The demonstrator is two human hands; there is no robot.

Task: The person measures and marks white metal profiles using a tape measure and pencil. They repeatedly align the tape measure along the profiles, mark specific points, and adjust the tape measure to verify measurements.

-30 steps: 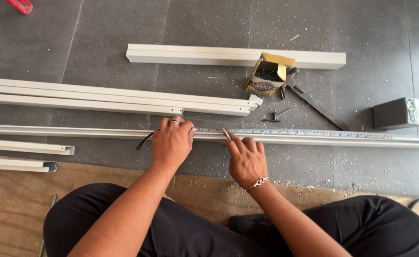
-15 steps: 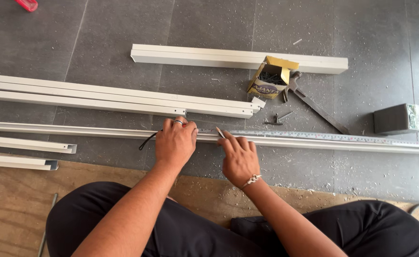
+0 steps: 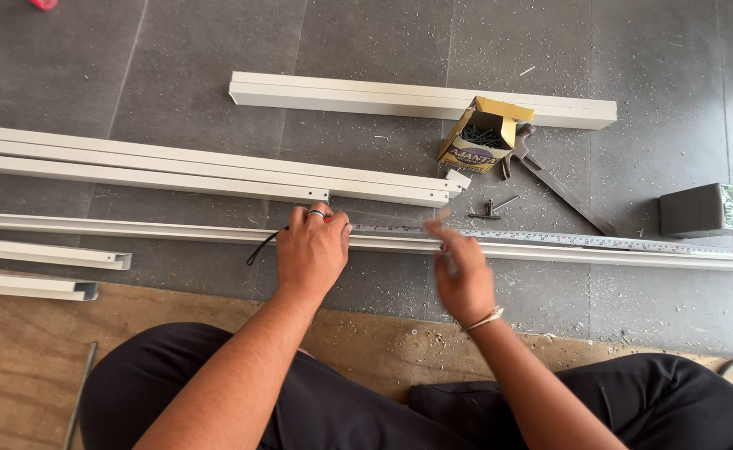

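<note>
Fingers of my left hand curl down onto the long aluminium rail, pressing it to the grey floor; my right hand hovers just above it, blurred, so I cannot tell its grip. That rail runs left to right across my view, a steel ruler lying along it. Beyond, an open yellow screw box leans against a white section; a grey block sits far right.

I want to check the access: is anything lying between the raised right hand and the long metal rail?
Nothing visible: the blurred right hand hovers just over the long grey metal rail; the left hand rests on it further left.
</note>
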